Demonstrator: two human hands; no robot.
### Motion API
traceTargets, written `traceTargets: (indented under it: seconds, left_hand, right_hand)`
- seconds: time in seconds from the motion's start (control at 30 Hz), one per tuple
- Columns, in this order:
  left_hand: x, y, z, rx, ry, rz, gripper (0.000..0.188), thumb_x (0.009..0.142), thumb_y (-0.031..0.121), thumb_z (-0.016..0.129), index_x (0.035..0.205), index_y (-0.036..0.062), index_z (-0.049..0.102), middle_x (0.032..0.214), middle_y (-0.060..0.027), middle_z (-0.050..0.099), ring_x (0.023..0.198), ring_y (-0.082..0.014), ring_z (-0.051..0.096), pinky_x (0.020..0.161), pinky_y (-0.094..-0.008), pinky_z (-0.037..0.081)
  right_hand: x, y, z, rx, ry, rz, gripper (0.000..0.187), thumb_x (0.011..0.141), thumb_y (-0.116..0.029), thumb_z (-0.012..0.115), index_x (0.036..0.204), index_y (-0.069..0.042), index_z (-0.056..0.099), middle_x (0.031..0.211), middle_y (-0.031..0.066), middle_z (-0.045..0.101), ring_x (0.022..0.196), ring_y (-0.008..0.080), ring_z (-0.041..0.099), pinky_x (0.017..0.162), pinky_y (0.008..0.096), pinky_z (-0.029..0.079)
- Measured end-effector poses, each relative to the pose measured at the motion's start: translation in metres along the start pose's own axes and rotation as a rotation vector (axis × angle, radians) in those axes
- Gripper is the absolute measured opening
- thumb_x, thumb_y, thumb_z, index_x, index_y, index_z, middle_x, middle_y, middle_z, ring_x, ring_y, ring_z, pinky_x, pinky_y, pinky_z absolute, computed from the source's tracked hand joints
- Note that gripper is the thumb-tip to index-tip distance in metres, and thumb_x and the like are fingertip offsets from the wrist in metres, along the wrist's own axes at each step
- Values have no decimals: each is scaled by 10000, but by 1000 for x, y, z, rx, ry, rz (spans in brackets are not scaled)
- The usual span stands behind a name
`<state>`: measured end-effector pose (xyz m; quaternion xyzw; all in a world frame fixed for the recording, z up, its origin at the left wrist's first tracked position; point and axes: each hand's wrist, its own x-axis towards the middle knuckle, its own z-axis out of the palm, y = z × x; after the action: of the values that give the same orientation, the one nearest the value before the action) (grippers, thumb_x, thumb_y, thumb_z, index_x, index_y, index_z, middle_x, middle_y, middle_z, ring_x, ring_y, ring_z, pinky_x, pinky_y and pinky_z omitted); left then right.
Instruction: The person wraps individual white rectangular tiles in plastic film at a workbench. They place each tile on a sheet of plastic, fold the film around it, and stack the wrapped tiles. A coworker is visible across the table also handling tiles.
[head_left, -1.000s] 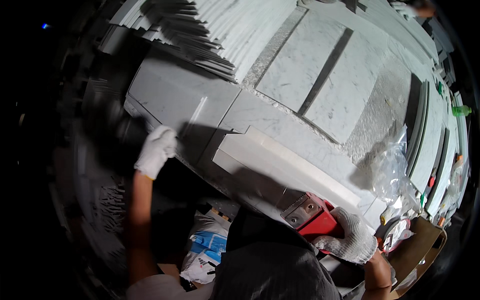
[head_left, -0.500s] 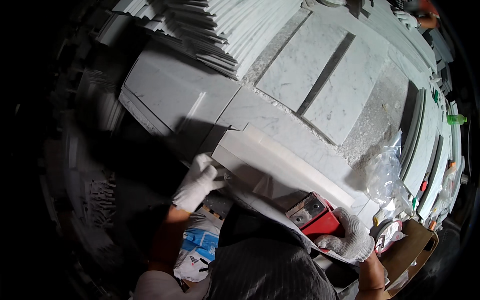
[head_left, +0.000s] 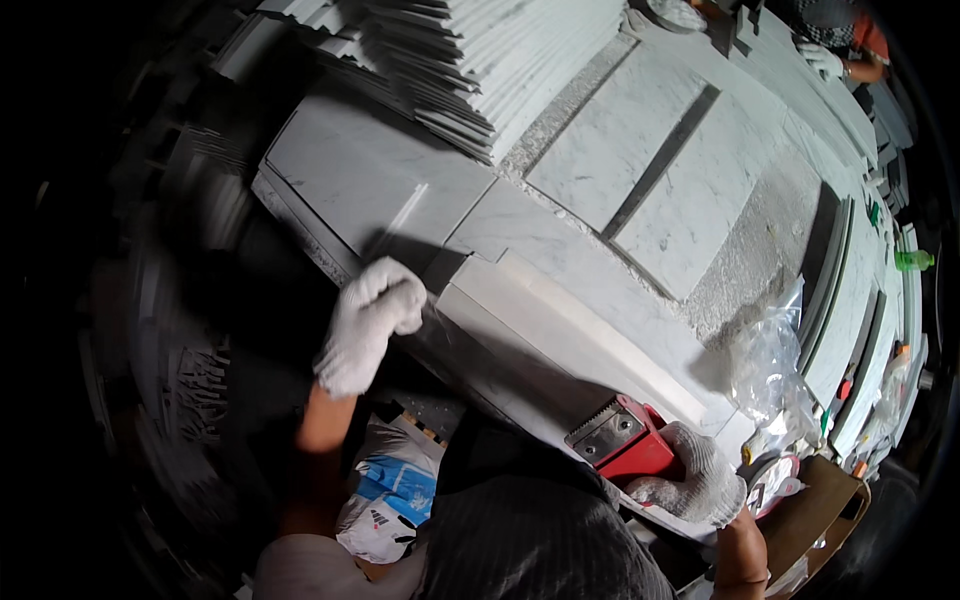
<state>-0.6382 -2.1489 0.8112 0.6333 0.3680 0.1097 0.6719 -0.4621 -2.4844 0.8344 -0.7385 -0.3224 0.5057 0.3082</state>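
My right hand (head_left: 696,478), in a white knitted glove, grips a red tape dispenser (head_left: 640,452) with a toothed metal edge, at the near right edge of the worktop. Beside it lies a long pale stone strip (head_left: 600,345), running up and left along the near edge. My gloved left hand (head_left: 368,325) hovers just off the strip's left end. Its fingers are curled closed; whatever they pinch is too faint to make out. Between the two hands the near side of the strip lies in shadow.
A tall stack of thin marble pieces (head_left: 530,60) stands at the back left. Two marble slabs (head_left: 690,200) lie mid-table. To the right are a clear plastic bag (head_left: 765,360), a tape roll (head_left: 775,482) and a cardboard box (head_left: 822,510). Another person's gloved hand (head_left: 822,60) shows far right.
My left hand has moved up and left, away from the strip's end, and its fingers have curled in. My right hand stays on the tape dispenser, which has tilted slightly.
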Motion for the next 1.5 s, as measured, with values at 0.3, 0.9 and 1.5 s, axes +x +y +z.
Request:
traceTargets:
  seconds: [0.3,0.9,1.5]
  left_hand:
    - [74,-35,-43,18,47,-100,169,958,156,586,805,96,544,712,61,447,561,-20,342,485,-192,278]
    - [136,-223,-40,249,-105,-24,426,906,346,653,1235,98,544,1060,-115,629,954,-211,604,843,-350,494]
    - [53,-40,48,1810,-501,1241,768,740,223,621,1434,-7,388,1454,-129,409,1375,-257,359,1196,-418,196]
  right_hand:
    - [12,-5,10,33,106,17,581,695,-346,877,1068,15,617,821,149,661,748,238,653,684,341,513]
    - [15,5,16,-17,129,-34,574,735,-385,845,1086,21,642,851,152,671,757,227,649,700,339,515]
    - [14,1,8,-96,134,-96,529,798,-452,779,1016,8,635,827,149,656,740,238,649,689,363,518]
